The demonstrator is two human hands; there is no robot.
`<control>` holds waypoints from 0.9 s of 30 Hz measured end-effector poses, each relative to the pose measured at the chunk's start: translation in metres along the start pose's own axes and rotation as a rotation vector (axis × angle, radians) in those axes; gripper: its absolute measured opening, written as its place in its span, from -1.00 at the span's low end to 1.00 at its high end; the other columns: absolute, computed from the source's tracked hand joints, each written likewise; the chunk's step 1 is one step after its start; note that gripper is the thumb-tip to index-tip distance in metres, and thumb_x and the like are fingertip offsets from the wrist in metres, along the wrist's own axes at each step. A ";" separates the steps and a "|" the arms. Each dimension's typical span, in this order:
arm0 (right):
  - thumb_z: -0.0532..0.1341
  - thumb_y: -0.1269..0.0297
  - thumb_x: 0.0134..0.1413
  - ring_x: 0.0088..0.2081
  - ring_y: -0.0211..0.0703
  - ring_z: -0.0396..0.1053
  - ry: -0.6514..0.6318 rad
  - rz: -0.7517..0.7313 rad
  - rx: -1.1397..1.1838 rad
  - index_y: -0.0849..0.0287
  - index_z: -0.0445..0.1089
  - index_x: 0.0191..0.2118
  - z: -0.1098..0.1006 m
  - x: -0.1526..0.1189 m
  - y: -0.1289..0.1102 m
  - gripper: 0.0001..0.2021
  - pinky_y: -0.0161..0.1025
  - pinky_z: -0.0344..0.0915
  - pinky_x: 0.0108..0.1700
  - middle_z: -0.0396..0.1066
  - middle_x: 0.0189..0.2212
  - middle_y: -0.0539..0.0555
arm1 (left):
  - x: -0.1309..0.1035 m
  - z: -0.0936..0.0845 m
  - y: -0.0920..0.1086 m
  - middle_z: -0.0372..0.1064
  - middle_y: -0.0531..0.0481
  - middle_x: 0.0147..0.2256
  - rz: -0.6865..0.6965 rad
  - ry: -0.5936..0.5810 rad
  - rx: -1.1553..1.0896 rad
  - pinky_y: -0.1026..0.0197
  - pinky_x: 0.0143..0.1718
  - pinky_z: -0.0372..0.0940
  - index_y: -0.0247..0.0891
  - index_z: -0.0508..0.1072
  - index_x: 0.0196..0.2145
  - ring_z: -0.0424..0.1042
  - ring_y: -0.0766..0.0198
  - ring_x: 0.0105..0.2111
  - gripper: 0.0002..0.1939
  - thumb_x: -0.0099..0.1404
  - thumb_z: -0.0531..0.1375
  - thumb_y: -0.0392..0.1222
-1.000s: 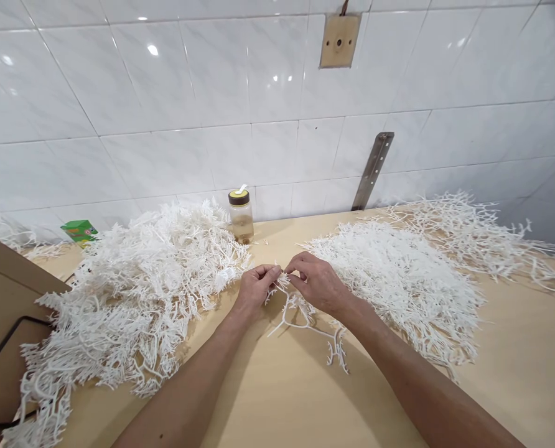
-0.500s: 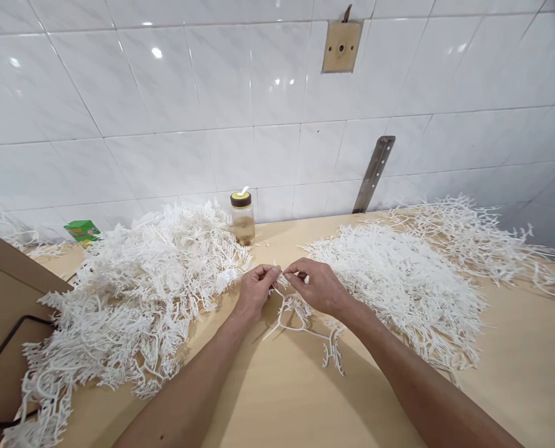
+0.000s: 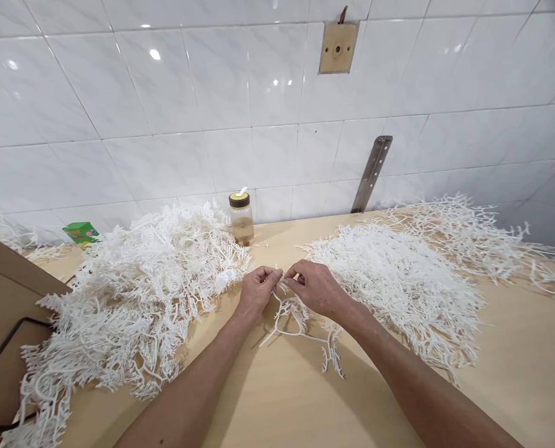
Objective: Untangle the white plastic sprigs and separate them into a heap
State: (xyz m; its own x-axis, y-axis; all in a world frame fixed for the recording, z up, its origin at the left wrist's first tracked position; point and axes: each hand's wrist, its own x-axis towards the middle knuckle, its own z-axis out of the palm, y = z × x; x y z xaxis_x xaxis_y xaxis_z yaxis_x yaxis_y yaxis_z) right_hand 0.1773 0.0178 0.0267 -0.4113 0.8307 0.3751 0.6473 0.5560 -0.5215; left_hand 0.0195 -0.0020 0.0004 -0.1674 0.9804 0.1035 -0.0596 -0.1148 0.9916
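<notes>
My left hand [image 3: 260, 287] pinches one end of a white branched sprig [image 3: 300, 334], which looks like a bare artificial twig with fine tips. The rest of the sprig hangs below and between my hands, close over the table [image 3: 277, 398]. Close beside the left fingertips, my right hand [image 3: 313, 285] has thumb and fingers pinched together at the sprig's fine tips. Whether those fingers grip a tip is too small to see clearly.
A large heap of white sprigs [image 3: 137, 298] lies at the left, with a smaller pile [image 3: 399, 280] at the right and looser sprigs [image 3: 473, 236] behind it. A lidded bottle [image 3: 242, 221] stands near the tiled wall. A green box [image 3: 81, 233] and a brown board [image 3: 11, 323] are far left.
Both hands stay in nearly the same place, with a slight shift of the fingers. The right fingers sit a little farther from the left fingertips, and the hanging sprig has swung slightly left.
</notes>
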 end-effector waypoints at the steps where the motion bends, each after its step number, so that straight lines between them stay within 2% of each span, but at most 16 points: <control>1: 0.20 0.37 0.10 -0.39 -0.23 0.36 -0.003 0.015 -0.002 0.16 0.46 -0.39 0.000 0.000 0.000 -0.90 -0.28 0.19 -0.30 0.46 -0.40 0.02 | 0.000 0.000 0.000 0.17 0.13 -0.65 -0.007 -0.008 0.002 0.30 -0.52 0.01 -0.30 0.46 -0.54 0.09 0.42 -0.60 -0.67 0.04 0.35 0.04; 5: 0.17 0.37 0.11 -0.39 -0.23 0.36 -0.019 0.056 -0.036 0.16 0.45 -0.36 0.001 -0.001 -0.001 -0.89 -0.28 0.18 -0.30 0.46 -0.39 0.02 | 0.001 -0.001 -0.003 0.20 0.12 -0.63 -0.020 -0.037 0.006 0.31 -0.52 0.00 -0.30 0.46 -0.52 0.11 0.42 -0.59 -0.67 0.05 0.35 0.04; 11: 0.12 0.36 0.17 -0.34 -0.23 0.35 -0.020 -0.017 -0.150 0.16 0.45 -0.32 0.006 -0.004 0.001 -0.85 -0.28 0.14 -0.29 0.46 -0.32 0.05 | 0.002 -0.001 -0.005 0.21 0.11 -0.63 -0.007 -0.043 0.016 0.31 -0.53 0.02 -0.30 0.45 -0.53 0.12 0.42 -0.60 -0.65 0.06 0.33 0.08; 17: 0.12 0.40 0.12 -0.43 -0.24 0.28 0.002 0.051 -0.217 0.15 0.37 -0.42 0.008 -0.004 -0.003 -0.87 -0.28 0.08 -0.37 0.41 -0.42 0.02 | 0.000 0.002 -0.007 0.23 0.09 -0.62 0.039 -0.014 0.105 0.30 -0.51 0.06 -0.29 0.42 -0.57 0.14 0.40 -0.58 -0.66 0.08 0.31 0.04; 20: 0.12 0.45 0.05 -0.49 -0.23 0.22 0.063 0.121 -0.247 0.15 0.30 -0.47 0.009 -0.002 0.001 -0.87 -0.27 0.05 -0.42 0.36 -0.49 0.02 | -0.001 0.002 -0.010 0.21 0.10 -0.62 0.078 0.008 0.119 0.31 -0.51 0.06 -0.28 0.39 -0.59 0.14 0.40 -0.58 -0.67 0.09 0.30 0.01; 22: 0.11 0.47 0.02 -0.49 -0.22 0.22 0.148 0.169 -0.236 0.15 0.27 -0.48 0.008 0.000 0.010 -0.87 -0.27 0.06 -0.42 0.35 -0.50 0.03 | -0.001 0.001 -0.010 0.19 0.12 -0.63 0.074 0.017 0.093 0.32 -0.53 0.05 -0.28 0.39 -0.58 0.12 0.42 -0.59 -0.68 0.10 0.30 0.01; 27: 0.11 0.39 0.08 -0.46 -0.17 0.26 0.328 0.209 -0.190 0.13 0.29 -0.43 0.001 0.004 0.034 -0.91 -0.23 0.14 -0.34 0.39 -0.47 0.04 | -0.001 -0.002 -0.001 0.20 0.12 -0.65 -0.078 -0.054 -0.028 0.33 -0.61 0.00 -0.30 0.48 -0.50 0.08 0.45 -0.64 -0.66 0.05 0.34 0.07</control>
State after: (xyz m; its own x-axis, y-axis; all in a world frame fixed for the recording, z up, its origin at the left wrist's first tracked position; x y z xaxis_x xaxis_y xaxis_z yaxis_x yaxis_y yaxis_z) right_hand 0.1967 0.0402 0.0101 -0.0528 0.8549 0.5161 0.8145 0.3359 -0.4730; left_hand 0.0176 -0.0028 -0.0009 -0.1075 0.9937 0.0309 -0.0983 -0.0415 0.9943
